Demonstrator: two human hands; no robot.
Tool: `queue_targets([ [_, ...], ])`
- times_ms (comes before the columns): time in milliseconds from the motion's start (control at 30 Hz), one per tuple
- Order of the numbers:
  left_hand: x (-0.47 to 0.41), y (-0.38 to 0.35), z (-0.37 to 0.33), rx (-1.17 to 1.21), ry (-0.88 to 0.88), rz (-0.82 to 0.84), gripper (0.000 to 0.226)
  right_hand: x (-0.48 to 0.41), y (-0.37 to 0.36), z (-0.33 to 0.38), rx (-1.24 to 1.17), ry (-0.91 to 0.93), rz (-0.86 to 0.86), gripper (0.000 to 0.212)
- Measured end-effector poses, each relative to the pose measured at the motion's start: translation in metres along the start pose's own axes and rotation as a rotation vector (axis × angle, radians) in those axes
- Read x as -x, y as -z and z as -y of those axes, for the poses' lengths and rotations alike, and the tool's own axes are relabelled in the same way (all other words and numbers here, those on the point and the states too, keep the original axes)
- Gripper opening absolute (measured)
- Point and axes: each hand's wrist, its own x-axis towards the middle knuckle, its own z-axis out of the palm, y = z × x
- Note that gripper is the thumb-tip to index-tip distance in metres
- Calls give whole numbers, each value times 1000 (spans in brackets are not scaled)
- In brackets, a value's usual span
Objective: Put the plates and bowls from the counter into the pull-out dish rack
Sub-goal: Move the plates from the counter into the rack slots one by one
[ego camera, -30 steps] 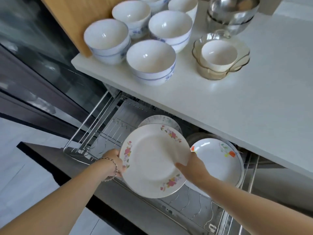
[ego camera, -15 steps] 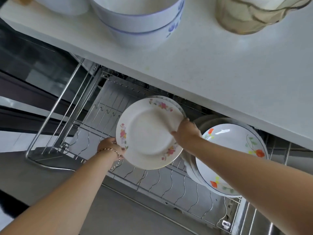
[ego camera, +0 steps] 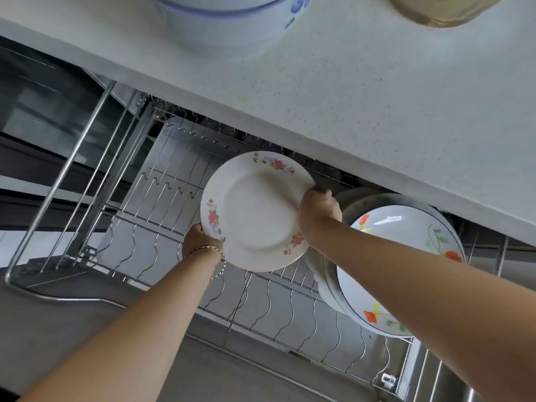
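I am in the middle of slotting one plate [ego camera: 255,211] into the pull-out dish rack [ego camera: 162,198]. My left hand [ego camera: 195,240] has its grip closed on the plate's lower left rim, and my right hand [ego camera: 319,211] has its grip closed on the right rim, thumb side over the face. The plate, white with pink flowers round the edge, stands nearly upright above the wire dividers in the middle of the rack, just under the front edge of the worktop [ego camera: 377,117]. I cannot tell whether its lower rim already touches the wires, because the plate hides that spot.

The next move, as I judge it, is to lower the plate straight down so the rim drops between two dividers, then ease both grips off once it stands by itself. The gap to the stacked plates [ego camera: 400,256] on my right is small, so I should keep the plate from knocking them.

In the rack, those stacked plates stand on edge at the right end, the front one white with orange flowers and a blue rim. The slots to the left are bare wire. On the worktop above, a white bowl [ego camera: 229,27] with blue trim and an amber glass bowl [ego camera: 441,10] wait, both partly cut off by the frame.
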Motion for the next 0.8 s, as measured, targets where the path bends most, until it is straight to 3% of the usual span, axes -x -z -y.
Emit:
queue_targets([
  [167, 7, -6, -2, 22, -13, 39, 42, 0, 2, -4, 17, -7, -8, 41],
  [300, 11, -9, -7, 315, 99, 146, 65, -2, 3, -5, -27, -11, -18, 37],
  [400, 18, -6, -7, 349, 117, 227, 81, 2, 0, -5, -20, 4, -22, 39],
  [467, 28, -2, -8, 171, 85, 244, 74, 7, 0, -7, 8, 43, -30, 39],
  [600, 60, 12, -22, -307, -84, 115, 55, 32, 9, -17, 68, 178, -30, 33],
  [700, 91, 30, -38, -433, -321, 169, 44, 62, 23, -29, 73, 244, 53, 31],
  [800, 137, 51, -63, -496, -447, 223, 34, 99, 51, -48, 40, 292, 150, 31],
])
